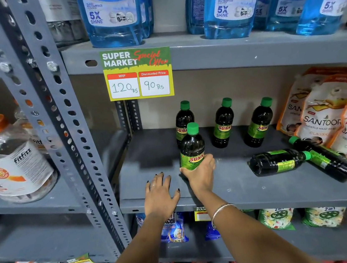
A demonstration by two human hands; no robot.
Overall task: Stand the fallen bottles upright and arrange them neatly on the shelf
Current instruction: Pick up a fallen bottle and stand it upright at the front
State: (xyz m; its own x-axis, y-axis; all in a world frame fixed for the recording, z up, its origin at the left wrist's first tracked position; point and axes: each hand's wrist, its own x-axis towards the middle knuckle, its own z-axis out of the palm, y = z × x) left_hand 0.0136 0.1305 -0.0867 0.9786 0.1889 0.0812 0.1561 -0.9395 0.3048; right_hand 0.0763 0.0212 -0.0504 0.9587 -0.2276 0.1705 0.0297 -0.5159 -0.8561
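Note:
Dark bottles with green caps and green SUNN labels sit on the grey shelf (149, 156). Three stand upright in a back row: one at the left (183, 119), one in the middle (223, 123), one at the right (259, 123). My right hand (200, 176) grips the base of a fourth upright bottle (192, 146) in front of the left one. My left hand (159, 193) lies flat on the shelf beside it, fingers spread, holding nothing. Two bottles lie fallen at the right: one (279, 162) on its side, another (324, 158) slanting against the pouches.
Orange and white Santoor pouches (324, 121) crowd the shelf's right end. A price sign (138, 73) hangs from the shelf above, which carries blue Colin bottles (231, 4). A perforated grey upright (58, 123) bounds the left; Fitfizz jars (10, 160) stand beyond it. Packets fill the shelf below.

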